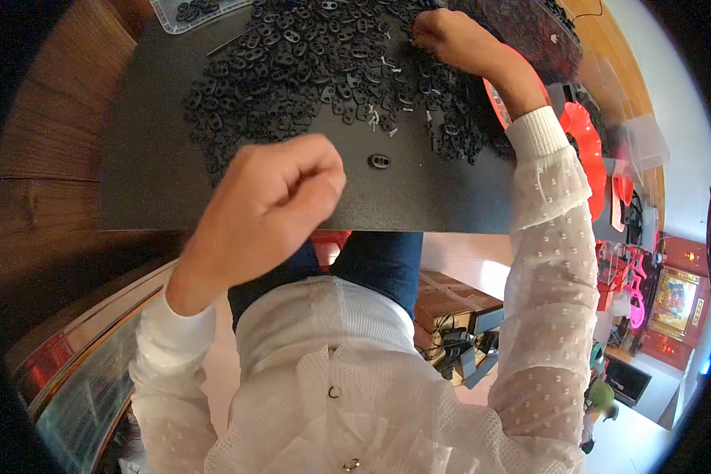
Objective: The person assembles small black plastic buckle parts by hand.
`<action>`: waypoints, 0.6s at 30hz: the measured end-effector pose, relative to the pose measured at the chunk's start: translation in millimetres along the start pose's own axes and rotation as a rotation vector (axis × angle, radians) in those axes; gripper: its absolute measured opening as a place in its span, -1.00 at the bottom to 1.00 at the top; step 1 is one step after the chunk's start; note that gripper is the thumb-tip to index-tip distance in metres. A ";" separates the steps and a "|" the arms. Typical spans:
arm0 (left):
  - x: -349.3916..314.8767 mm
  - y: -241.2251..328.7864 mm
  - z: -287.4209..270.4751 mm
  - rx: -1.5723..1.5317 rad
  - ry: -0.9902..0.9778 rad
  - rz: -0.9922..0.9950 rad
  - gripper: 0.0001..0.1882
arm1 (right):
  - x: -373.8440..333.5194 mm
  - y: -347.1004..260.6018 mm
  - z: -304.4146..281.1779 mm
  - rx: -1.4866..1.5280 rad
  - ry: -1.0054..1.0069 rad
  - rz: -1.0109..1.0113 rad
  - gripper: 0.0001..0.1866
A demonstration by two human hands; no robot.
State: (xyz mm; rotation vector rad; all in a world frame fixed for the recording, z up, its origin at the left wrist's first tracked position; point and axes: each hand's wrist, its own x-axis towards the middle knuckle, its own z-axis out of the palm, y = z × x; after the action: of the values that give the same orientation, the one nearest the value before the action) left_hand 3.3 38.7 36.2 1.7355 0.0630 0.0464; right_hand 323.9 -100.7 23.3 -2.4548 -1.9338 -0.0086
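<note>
Across the far half of the dark worktop (154, 186) spreads a heap of small black parts (276, 71), many of them oval with two holes. The right hand (457, 38) reaches to its far right side, fingers curled down among the parts. The left hand (268, 193) hangs over the near edge, left of the middle, fingers folded and thumb lying close to them. One black oval piece (379, 161) lies by itself nearer the person, right of the left hand and well apart from the right one.

The right fingertips are hard to make out against the dark parts, so whether they pinch anything I cannot tell. The left palm is turned out of sight, so I cannot tell what, if anything, it holds. The heap's far end is cut off by the upper edge.

Small white pieces (374, 117) lie scattered among the parts. At the far left stands a clear tray (166, 20) with black parts inside, a thin rod (225, 43) near it. On the right, the forearm and wrist partly cover a red wavy-edged object (584, 142).
</note>
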 end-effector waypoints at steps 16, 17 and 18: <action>63.3 9.4 -28.0 0.280 -0.040 0.179 -0.84 | 0.8 -30.5 -21.2 -0.145 -0.116 0.188 -0.78; 66.4 8.4 -30.2 0.304 -0.014 0.165 -0.83 | 4.6 -33.1 -18.0 -0.202 -0.064 0.129 -0.77; 70.1 6.8 -32.3 0.329 0.011 0.152 -0.83 | 4.9 -34.2 -18.4 -0.198 -0.066 0.127 -0.77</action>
State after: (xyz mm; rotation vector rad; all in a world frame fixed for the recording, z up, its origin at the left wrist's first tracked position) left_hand 71.2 74.1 47.9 2.0667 -0.0566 0.1655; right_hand 291.9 -88.3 42.1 -2.7329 -1.8826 -0.1247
